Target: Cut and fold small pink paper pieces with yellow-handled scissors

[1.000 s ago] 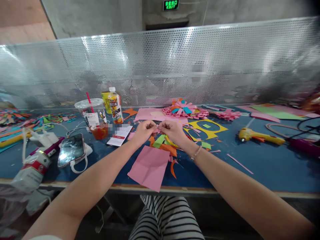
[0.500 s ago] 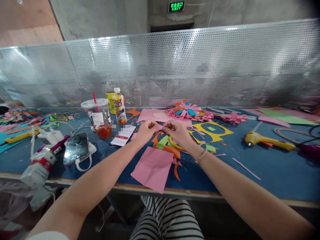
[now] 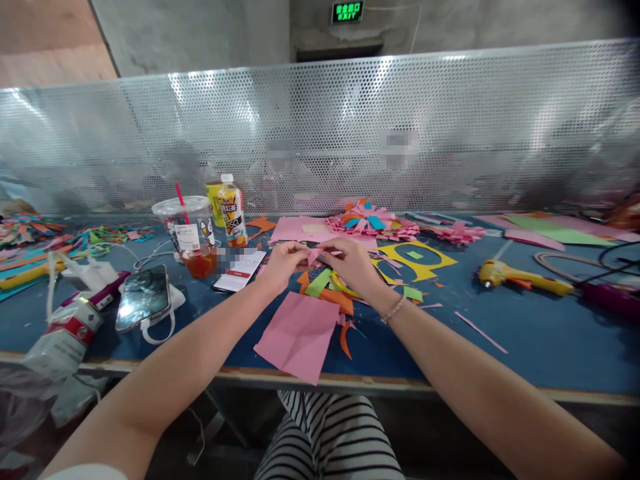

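A small piece of pink paper (image 3: 313, 256) is pinched between my two hands above the middle of the table. My left hand (image 3: 286, 264) has its fingers closed on the paper's left side. From the right, my right hand (image 3: 349, 263) grips it with thumb and fingers together; part of the piece is hidden by the fingers. Below them lies a larger pink sheet (image 3: 300, 333), creased, near the table's front edge. Orange scraps (image 3: 337, 299) and a green scrap (image 3: 319, 283) lie just under my hands.
A yellow cut-out sheet (image 3: 425, 272) and a yellow glue gun (image 3: 523, 278) lie to the right. Pink paper flowers (image 3: 367, 220) sit behind. At left stand a drink cup (image 3: 193, 240) and a bottle (image 3: 233, 213), with phones (image 3: 145, 298) and cables. A perforated metal screen (image 3: 330, 113) borders the back.
The view has shifted slightly, so everything sits a little further left. Both hands keep hold of the small pink paper, which now shows more between the fingers.
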A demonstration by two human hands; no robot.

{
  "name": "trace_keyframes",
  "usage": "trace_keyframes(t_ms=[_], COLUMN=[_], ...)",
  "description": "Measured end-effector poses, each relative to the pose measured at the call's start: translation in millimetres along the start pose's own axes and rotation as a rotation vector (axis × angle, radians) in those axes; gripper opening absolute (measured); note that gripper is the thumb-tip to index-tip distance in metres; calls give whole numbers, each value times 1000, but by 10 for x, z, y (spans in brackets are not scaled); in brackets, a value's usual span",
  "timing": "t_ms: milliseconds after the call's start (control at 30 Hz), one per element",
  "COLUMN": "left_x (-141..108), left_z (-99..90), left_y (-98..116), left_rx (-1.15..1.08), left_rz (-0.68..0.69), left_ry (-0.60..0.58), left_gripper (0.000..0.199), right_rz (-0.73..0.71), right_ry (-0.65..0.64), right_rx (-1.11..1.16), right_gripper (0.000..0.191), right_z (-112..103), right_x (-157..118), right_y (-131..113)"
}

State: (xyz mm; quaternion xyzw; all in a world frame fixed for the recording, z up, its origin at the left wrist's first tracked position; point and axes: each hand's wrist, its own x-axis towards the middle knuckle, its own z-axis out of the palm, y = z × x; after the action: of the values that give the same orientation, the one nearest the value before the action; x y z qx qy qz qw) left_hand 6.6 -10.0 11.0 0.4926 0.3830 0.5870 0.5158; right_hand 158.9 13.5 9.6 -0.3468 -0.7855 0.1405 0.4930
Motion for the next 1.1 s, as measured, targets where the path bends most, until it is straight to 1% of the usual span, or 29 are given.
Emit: trace_keyframes(t_ms=[167,433,567,767,933,1033,1100], left_x=[7,-11,-19,-22,14,17,7], left_z=[4,20,18,30,9,2,4], left_y=[-18,13,23,25,-7,-17,-15], left_rx=[-30,-95,-127,-172,-204,-199,-178], left_rz=[-12,-100,-118,-118,-104,-101,-87], left_ry=[4,-9,-14,1,-32,-27,-15], left_gripper=[5,4,3,5,2,8,8], right_rz=[-42,-222,-275,-346,-416,-429,-422], right_ry=[12,-31,-64,-85,-101,-134,-156], right_rx=[-34,-76,-78,-113,-194,-209,-199], right_gripper=[16,19,20,23,24,24,23], right_z=[-11,-53,-66,-74,-91,-105,-110], right_x=[-6,-15,-12,-10,-2,3,1], right_y=[-34,-47,-29,8,4,-5,-20])
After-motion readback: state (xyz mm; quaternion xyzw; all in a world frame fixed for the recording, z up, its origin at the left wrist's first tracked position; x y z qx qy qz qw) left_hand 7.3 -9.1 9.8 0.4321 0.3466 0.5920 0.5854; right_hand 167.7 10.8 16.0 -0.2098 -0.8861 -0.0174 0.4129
